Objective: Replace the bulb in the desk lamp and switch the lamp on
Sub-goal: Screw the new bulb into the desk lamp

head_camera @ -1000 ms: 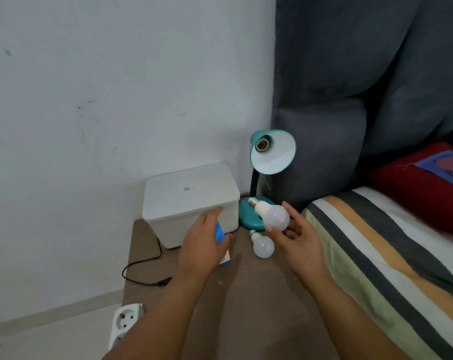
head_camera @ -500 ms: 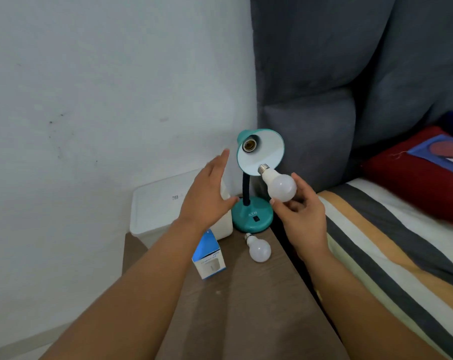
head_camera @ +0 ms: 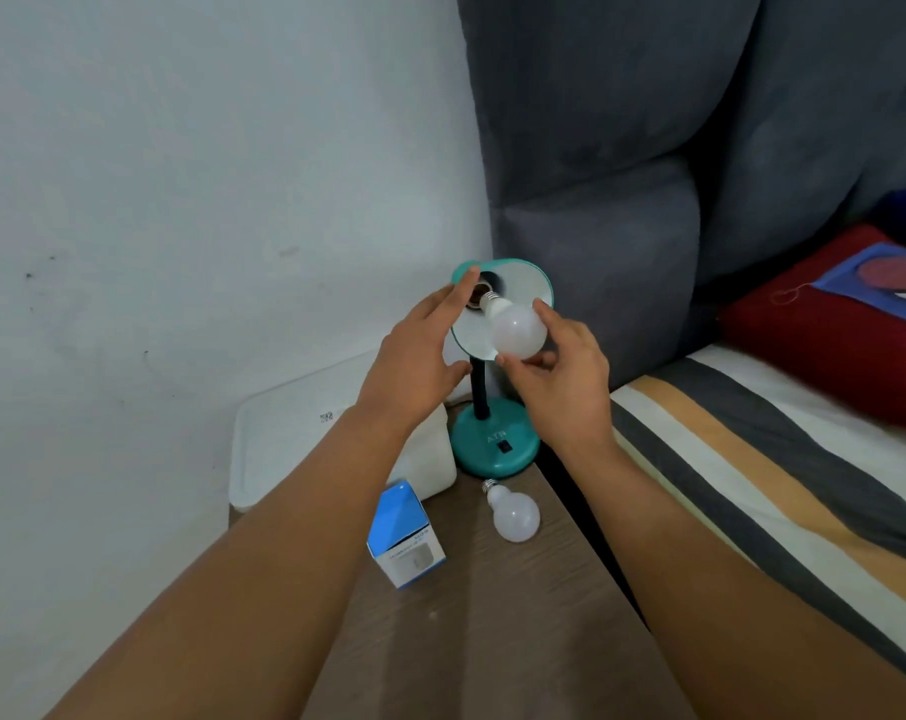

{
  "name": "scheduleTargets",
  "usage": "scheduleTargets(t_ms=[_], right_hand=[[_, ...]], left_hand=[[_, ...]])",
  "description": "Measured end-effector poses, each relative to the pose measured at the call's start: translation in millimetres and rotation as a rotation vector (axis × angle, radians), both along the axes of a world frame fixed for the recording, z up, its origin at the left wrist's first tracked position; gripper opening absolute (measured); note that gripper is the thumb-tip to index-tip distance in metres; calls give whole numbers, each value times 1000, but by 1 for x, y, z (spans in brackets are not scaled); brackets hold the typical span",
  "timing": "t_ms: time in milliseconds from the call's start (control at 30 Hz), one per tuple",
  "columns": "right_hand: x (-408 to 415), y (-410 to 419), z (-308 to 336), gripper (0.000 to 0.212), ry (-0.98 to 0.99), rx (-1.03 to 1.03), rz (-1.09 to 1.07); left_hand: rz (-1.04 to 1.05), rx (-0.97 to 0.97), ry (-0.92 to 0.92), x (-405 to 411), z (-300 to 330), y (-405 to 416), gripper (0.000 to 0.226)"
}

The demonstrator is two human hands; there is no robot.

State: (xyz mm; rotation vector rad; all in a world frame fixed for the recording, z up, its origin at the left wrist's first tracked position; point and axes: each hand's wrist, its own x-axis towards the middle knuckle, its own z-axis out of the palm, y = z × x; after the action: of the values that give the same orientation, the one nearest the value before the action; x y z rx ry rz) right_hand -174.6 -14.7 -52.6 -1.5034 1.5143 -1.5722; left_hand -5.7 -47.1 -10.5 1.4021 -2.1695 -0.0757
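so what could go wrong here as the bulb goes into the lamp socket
The bulb meets the socket at an angle, so its thread may cross or jam. The left hand only rests straight fingers on the teal shade, so the lamp may swivel. The spare bulb lies loose near the table edge and could roll off.

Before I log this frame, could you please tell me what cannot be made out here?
- Head view: whether the bulb is threaded into the socket; the left hand partly covers it.
- Box print: too small.
- Base switch position: too small.
- Lamp cord and plug: not visible.
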Motion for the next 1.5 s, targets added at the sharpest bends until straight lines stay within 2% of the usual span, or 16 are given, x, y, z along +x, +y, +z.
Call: scheduleTargets(t_ms=[233,500,700,967,1067,1267,1400,1500], right_hand=[[5,-14,0,69,93,4,11],[8,-23,-3,65,72,-45,18],[11,-26,-5,64,166,-32,-72],[17,-33,-4,63,155,109,-133],[17,-35,-3,64,73,131,-128],[19,-31,-3,58,39,39,-45],[17,-30,-6,68,55,-7,0],[16,-32,-9,65,58,14,-11]], left_hand=[[-34,-28,65,3,-6,-9,102],[-67,-35,96,5,-10,-14,99],[-79,-34,126,3,-9,-15,94],[-58,-40,115,3,-11,-14,94],[-70,-36,118,2,-12,-14,93],[-60,-49,103,1,-13,-13,92],[-55,-47,106,2,-13,-12,91],[-62,-45,100,2,-14,-12,93]])
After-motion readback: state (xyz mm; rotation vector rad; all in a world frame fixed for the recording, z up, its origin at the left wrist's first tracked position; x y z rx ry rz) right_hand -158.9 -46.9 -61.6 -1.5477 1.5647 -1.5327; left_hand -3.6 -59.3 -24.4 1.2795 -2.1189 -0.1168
